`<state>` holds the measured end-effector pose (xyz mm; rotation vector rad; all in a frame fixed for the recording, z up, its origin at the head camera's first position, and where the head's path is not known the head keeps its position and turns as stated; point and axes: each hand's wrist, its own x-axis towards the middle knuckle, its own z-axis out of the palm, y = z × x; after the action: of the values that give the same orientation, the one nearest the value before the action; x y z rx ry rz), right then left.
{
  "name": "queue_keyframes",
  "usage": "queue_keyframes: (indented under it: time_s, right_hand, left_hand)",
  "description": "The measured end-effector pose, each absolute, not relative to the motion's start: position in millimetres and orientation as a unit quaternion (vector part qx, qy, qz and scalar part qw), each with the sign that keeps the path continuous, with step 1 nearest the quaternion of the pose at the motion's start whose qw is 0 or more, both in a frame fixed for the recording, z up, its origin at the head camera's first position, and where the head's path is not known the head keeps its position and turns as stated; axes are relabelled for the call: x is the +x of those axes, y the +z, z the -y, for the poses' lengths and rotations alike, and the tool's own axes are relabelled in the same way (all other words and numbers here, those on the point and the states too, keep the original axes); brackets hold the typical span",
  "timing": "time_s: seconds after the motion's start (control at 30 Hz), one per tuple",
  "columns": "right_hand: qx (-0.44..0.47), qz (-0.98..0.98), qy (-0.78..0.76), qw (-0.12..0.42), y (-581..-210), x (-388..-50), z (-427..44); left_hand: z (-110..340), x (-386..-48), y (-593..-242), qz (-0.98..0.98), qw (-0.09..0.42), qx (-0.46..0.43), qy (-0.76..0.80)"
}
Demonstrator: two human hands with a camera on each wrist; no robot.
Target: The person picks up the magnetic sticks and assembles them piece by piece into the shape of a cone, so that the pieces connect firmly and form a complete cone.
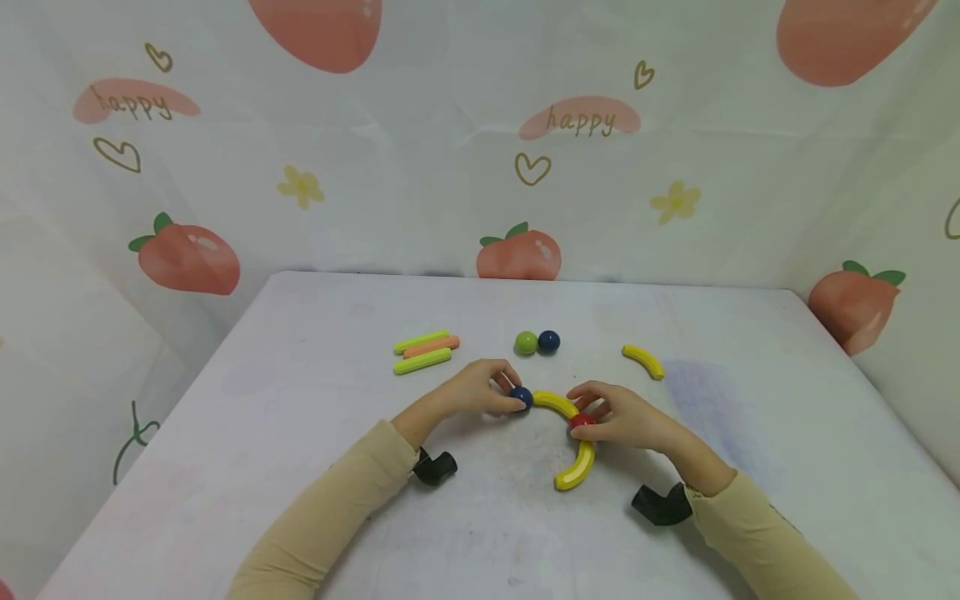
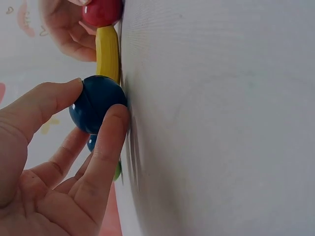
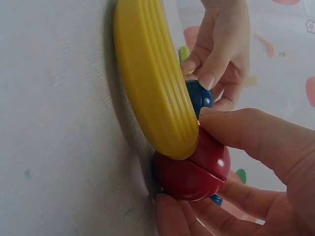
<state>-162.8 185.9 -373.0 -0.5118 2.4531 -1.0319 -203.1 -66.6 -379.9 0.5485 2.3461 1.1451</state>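
Two curved yellow rods and two balls form an arc on the white table. My left hand (image 1: 482,388) pinches the dark blue ball (image 2: 97,104) between thumb and fingers at the arc's left end. A curved yellow rod (image 1: 555,403) runs from that ball to the red ball (image 3: 192,169). My right hand (image 1: 626,419) grips the red ball with thumb and fingertips. From the red ball the second curved yellow rod (image 1: 576,467) bends down toward the front. Each rod end touches its ball in the wrist views.
Behind my left hand lie two lime green rods (image 1: 422,361) flanking an orange rod (image 1: 431,347). A green ball (image 1: 527,342) and another dark blue ball (image 1: 549,342) sit side by side farther back. One loose curved yellow rod (image 1: 643,362) is at the back right.
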Motion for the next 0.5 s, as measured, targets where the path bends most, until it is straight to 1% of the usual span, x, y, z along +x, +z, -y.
queue_keyframes:
  time_s: [0.27, 0.5]
  right_hand:
    - [-0.186, -0.881, -0.376, 0.218, -375.0, -163.8, -186.0]
    - [-0.191, -0.878, -0.379, 0.222, -376.3, -163.6, -185.1]
  left_hand:
    - [63.6, -200.8, -380.1, -0.855, 0.246, 0.171, 0.422]
    - [63.6, -199.1, -377.2, -0.854, 0.246, 0.172, 0.425]
